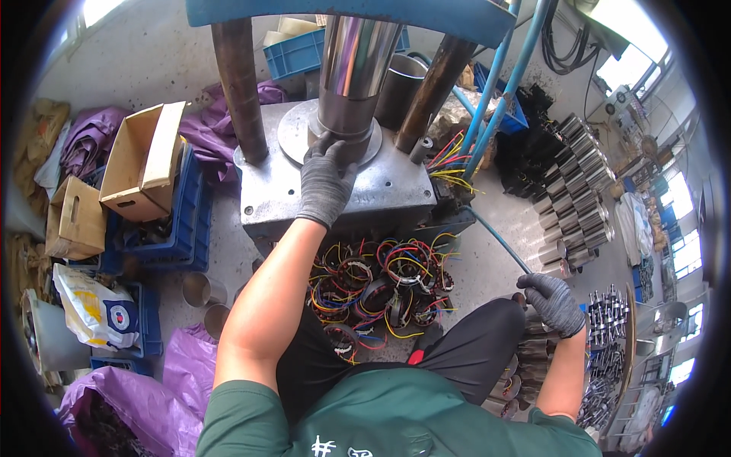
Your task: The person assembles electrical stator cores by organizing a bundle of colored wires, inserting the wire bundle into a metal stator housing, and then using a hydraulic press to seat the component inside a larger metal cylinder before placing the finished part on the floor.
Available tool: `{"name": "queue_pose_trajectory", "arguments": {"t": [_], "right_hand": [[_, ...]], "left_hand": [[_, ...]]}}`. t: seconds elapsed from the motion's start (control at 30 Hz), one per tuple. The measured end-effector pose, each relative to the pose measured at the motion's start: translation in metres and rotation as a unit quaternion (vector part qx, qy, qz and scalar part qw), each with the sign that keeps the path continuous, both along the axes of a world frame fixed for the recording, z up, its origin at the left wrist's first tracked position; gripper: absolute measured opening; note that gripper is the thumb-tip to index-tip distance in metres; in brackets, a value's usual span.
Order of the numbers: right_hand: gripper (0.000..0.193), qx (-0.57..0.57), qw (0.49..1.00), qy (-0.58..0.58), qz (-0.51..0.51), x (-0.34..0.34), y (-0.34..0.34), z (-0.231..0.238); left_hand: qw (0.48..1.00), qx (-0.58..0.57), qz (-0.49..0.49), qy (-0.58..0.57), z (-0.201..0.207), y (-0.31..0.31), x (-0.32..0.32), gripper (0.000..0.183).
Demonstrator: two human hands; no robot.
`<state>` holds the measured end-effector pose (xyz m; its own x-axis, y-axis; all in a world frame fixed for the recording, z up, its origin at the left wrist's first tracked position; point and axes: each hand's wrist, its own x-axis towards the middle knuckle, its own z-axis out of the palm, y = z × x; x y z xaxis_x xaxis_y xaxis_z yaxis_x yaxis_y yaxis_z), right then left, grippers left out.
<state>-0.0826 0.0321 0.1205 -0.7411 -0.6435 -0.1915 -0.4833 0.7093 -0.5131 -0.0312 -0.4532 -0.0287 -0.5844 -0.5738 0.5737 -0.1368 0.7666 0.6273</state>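
Observation:
My left hand (327,179), in a grey knit glove, reaches forward to the press. Its fingers curl against the lower end of a metal cylinder (346,114), which stands on a round plate (293,133) on the press bed (266,186). A polished upper part (358,57) rises from the cylinder under the blue crossbeam (350,7). Off to the right, my right hand (554,305), also gloved, has bent fingers at the end of a thin blue lever (496,238). Below the bed, between my knees, lie several wound stators (400,278) with coloured leads.
Two dark press columns (240,91) flank the cylinder. Blue crates (179,236) with cardboard boxes (141,167) stand left, near purple sacks (186,365). Rows of shiny metal sleeves (575,190) stand right, with a tray of metal shafts (605,365) nearer me. Blue pipes (495,99) rise behind.

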Motion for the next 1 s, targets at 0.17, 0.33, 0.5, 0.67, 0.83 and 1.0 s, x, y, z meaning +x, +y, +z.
{"name": "queue_pose_trajectory", "arguments": {"t": [0.17,0.33,0.5,0.67,0.83,1.0], "right_hand": [[0.023,-0.018,1.000,-0.002,-0.006,-0.002,0.001,-0.002],[0.025,0.062,0.996,0.010,0.061,-0.007,0.003,-0.001],[0.027,0.013,0.999,-0.029,0.012,-0.008,0.005,-0.001],[0.027,-0.070,0.994,-0.050,-0.072,-0.001,-0.001,0.002],[0.026,0.028,0.998,0.010,0.061,-0.007,0.000,0.002],[0.026,-0.021,0.999,-0.027,-0.035,-0.003,-0.002,0.004]], "left_hand": [[1.000,0.005,0.000,0.007,-0.003,-0.003,-0.001,0.051],[1.000,0.000,0.000,0.004,0.001,0.001,0.001,0.050],[1.000,-0.002,0.005,0.000,-0.001,0.000,0.000,0.050],[1.000,-0.001,0.001,-0.009,-0.001,-0.001,0.000,0.051],[1.000,-0.003,0.000,-0.001,-0.002,-0.001,0.000,0.053],[1.000,0.001,-0.001,-0.005,-0.001,-0.001,-0.001,0.053]]}}
